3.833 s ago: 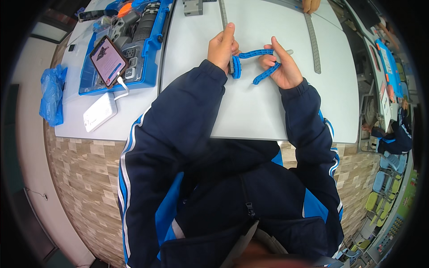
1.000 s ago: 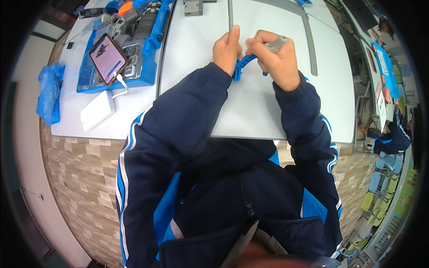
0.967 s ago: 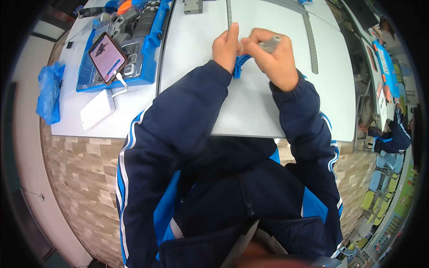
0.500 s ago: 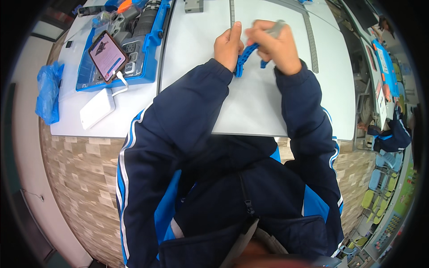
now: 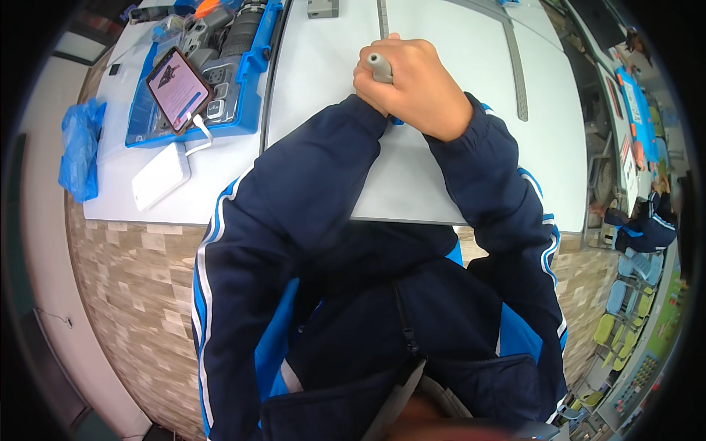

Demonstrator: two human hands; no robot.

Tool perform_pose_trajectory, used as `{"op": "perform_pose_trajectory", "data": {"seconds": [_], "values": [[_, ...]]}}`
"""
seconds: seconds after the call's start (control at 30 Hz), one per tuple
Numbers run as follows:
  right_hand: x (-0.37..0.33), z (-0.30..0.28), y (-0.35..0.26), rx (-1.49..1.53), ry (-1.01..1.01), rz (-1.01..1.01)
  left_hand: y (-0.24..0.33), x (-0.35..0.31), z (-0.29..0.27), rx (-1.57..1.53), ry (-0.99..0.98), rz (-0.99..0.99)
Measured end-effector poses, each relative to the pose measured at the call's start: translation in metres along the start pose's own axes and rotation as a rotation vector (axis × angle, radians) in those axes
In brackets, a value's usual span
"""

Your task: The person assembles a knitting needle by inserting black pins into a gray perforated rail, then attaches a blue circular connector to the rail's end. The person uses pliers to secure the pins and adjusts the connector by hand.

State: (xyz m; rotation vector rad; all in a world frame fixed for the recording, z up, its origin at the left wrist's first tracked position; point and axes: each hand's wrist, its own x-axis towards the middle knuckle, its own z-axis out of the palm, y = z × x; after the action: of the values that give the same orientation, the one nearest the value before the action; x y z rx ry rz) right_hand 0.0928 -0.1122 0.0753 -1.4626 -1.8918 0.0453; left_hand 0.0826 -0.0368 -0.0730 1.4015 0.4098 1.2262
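Note:
My right hand point(image 5: 423, 84) is closed around a screwdriver-like tool with a grey handle point(image 5: 379, 67); its rounded end points up and its tip is hidden. This hand lies over my left hand point(image 5: 372, 103), of which little more than the edge near the cuff shows. A small bit of blue plastic building part point(image 5: 397, 121) peeks out beneath the two hands. The earlier frame shows the left fingers closed on this part; now the grip itself is covered.
Left on the white table point(image 5: 412, 191) stands a blue parts case point(image 5: 254, 95) with a phone point(image 5: 179, 88) leaning on it, cabled to a white power bank point(image 5: 162, 176). A blue plastic bag point(image 5: 81, 151) hangs at the edge. Grey strips point(image 5: 515, 70) and a grey block point(image 5: 322, 9) lie farther back.
My right hand has moved left, with the grey-handled tool, onto my left hand. The handle has swung upright, and most of the blue part is now covered.

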Motion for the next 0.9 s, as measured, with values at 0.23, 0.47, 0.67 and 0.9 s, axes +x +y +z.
{"op": "perform_pose_trajectory", "data": {"seconds": [0.23, 0.47, 0.67, 0.9], "values": [[-0.027, -0.043, 0.021, 0.679, 0.072, 0.627, 0.053, 0.003, -0.024, -0.203, -0.021, -0.573], [-0.041, -0.018, 0.034, 1.235, 0.584, 0.631, 0.072, -0.003, -0.015, -0.300, 0.072, -0.548], [-0.049, -0.005, 0.028, 0.902, 0.592, 0.599, 0.073, -0.011, -0.012, -0.351, 0.166, -0.493], [-0.050, -0.011, 0.032, -0.139, 0.506, 0.045, 0.072, -0.010, -0.013, -0.305, 0.184, -0.435]]}}
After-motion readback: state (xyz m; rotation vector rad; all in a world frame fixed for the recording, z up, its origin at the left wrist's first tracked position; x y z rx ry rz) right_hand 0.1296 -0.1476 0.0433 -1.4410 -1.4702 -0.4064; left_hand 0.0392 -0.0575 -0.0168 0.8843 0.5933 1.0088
